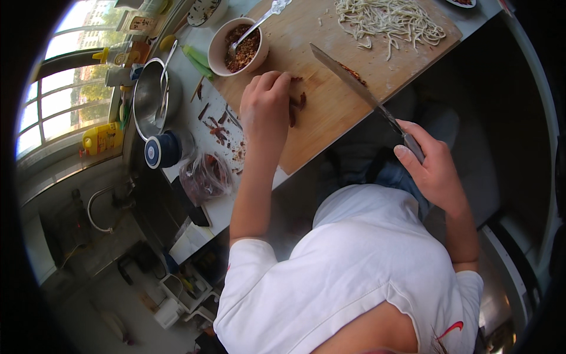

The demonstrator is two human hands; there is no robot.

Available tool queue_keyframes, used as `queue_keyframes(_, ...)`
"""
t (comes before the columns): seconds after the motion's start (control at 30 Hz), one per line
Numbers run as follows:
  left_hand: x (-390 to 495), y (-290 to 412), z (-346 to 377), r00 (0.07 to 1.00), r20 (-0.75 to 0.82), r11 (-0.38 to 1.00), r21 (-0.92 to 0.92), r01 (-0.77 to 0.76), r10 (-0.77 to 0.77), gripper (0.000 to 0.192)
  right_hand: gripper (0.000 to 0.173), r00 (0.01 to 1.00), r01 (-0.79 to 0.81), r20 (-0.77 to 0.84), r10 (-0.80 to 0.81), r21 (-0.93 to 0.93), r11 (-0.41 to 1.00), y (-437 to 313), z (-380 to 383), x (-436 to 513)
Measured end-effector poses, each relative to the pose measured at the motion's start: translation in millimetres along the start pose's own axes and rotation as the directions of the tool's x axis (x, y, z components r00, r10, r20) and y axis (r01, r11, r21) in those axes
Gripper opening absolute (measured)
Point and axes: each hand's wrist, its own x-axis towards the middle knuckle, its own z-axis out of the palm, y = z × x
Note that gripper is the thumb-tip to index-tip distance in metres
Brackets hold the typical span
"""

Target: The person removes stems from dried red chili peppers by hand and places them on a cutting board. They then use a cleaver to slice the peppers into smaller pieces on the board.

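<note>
My right hand (431, 163) grips the handle of a kitchen knife (349, 77). Its broad blade slants over the front of a wooden cutting board (327, 124). Cut dried chili (353, 73) lies along the blade's far side. My left hand (266, 104) is at the board's left part with curled fingers. Dried red chilies (302, 101) lie beside its fingertips; whether it pinches one is hidden. Just beyond that hand stands a white bowl (213, 51) of chopped brown-red seasoning, with a metal spoon (261, 24) leaning in it.
Floured noodles (389, 22) are heaped at the board's far right. Left of the board are green scallion pieces (197, 61), a steel basin (138, 101), a blue-lidded jar (162, 150) and a plastic bag of dried chilies (205, 177). Chili scraps (216, 130) litter the white countertop (221, 214).
</note>
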Motion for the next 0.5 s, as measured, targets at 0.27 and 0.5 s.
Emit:
queue_keyframes(0.27,5.3,27.7,10.5,0.990,0.065,0.987,-0.109,-0.115,0.123,0.029,0.040,1.000,0.002,-0.014,-0.002,0.013,1.000,0.4,0.7,0.0)
queue_keyframes(0.5,-21.6,55.8,13.2,0.995,-0.054,0.973,-0.213,-0.092,0.083,0.034,0.041,1.000,0.010,-0.012,-0.010,-0.001,1.000,-2.2,-0.2,1.2)
